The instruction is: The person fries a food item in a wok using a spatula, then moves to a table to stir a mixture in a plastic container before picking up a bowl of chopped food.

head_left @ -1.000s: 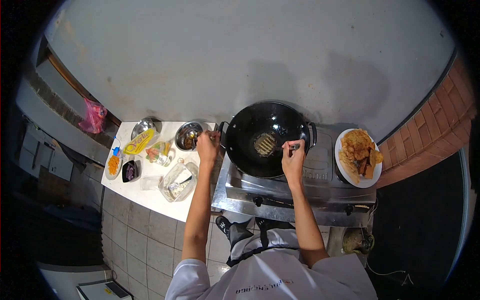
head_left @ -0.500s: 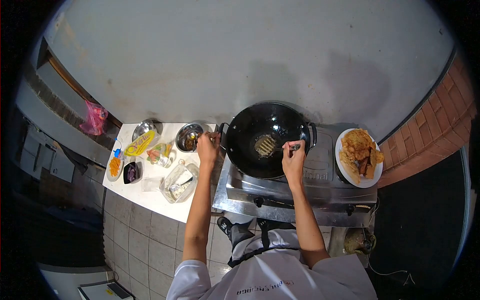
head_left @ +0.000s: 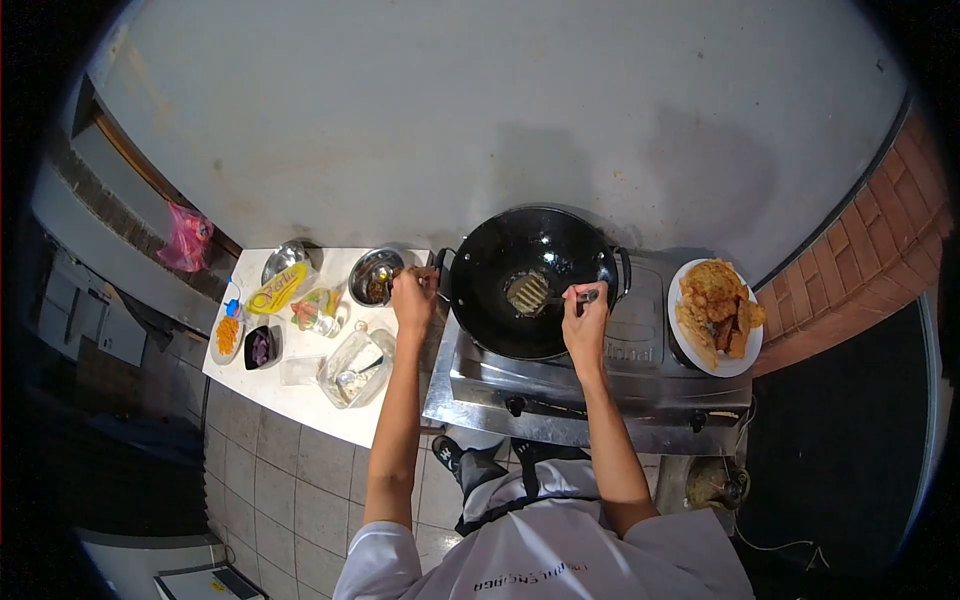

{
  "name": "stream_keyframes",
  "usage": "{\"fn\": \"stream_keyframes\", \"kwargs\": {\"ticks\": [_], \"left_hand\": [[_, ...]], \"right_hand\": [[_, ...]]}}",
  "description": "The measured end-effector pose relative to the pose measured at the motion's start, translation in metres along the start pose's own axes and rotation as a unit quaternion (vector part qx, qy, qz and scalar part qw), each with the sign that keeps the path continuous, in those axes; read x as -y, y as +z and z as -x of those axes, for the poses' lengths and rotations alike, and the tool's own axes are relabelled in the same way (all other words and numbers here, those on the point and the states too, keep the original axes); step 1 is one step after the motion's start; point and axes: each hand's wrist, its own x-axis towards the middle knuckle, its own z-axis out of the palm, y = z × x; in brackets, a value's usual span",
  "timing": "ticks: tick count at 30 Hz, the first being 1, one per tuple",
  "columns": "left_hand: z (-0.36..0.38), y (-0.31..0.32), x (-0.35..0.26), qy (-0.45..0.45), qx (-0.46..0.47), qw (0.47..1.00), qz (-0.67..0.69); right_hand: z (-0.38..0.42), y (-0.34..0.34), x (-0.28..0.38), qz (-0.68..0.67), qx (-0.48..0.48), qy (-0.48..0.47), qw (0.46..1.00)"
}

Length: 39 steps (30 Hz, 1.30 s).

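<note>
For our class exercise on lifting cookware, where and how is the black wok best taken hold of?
Probably by the left handle and right handle together, one hand coming from each side. They stick out from opposite edges of the wide, round wok, so gripping both should keep it level. The right hand would first let go of its tool.

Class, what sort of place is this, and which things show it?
Probably a kitchen or cooking area: a black wok sits on a metal stove, and to the stove's left a white table holds bowls and containers, some with food inside.
</note>
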Motion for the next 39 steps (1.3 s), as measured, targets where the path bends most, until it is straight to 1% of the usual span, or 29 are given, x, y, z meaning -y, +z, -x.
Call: {"fn": "stream_keyframes", "kwargs": {"ticks": [4, 7, 12, 16, 19, 21, 25, 27, 31, 33, 37, 39], "left_hand": [[0.000, 0.001, 0.002, -0.002, 0.002, 1.000, -0.004], [0.000, 0.002, 0.004, 0.009, 0.000, 1.000, 0.002], [0.000, 0.001, 0.002, 0.008, 0.001, 1.000, -0.005], [0.000, 0.000, -0.001, 0.002, 0.005, 1.000, -0.008], [0.000, 0.003, 0.002, -0.004, 0.002, 1.000, -0.010], [0.000, 0.003, 0.002, -0.014, 0.009, 1.000, -0.004], [0.001, 0.004, 0.003, -0.022, 0.012, 1.000, 0.007], [0.002, 0.005, 0.006, -0.009, -0.002, 1.000, 0.008], [0.002, 0.006, 0.006, -0.018, 0.003, 1.000, 0.012], [0.001, 0.006, 0.006, -0.005, -0.003, 1.000, -0.007], [0.001, 0.005, 0.005, 0.005, -0.003, 1.000, -0.007], [0.001, 0.003, 0.001, -0.016, -0.002, 1.000, 0.002]], "right_hand": [[-0.001, -0.003, 0.006, 0.012, 0.030, 0.029, 0.999], [-0.001, -0.002, 0.004, 0.023, 0.028, 0.022, 0.999], [-0.001, 0.000, 0.001, -0.011, -0.001, -0.013, 1.000], [-0.001, -0.001, -0.002, -0.010, 0.003, -0.009, 1.000], [-0.002, -0.002, -0.006, 0.013, 0.024, -0.008, 1.000], [-0.002, 0.000, -0.005, -0.010, 0.007, -0.003, 1.000], [-0.003, -0.002, 0.003, -0.001, 0.010, -0.006, 1.000], [-0.003, -0.003, 0.009, -0.011, 0.021, 0.014, 1.000], [-0.003, -0.003, 0.005, -0.002, 0.016, -0.004, 1.000], [-0.004, -0.002, 0.000, 0.004, 0.012, -0.009, 1.000], [-0.003, -0.002, 0.004, -0.003, 0.015, 0.003, 1.000], [-0.003, -0.002, 0.000, 0.001, 0.013, -0.014, 1.000]]}}
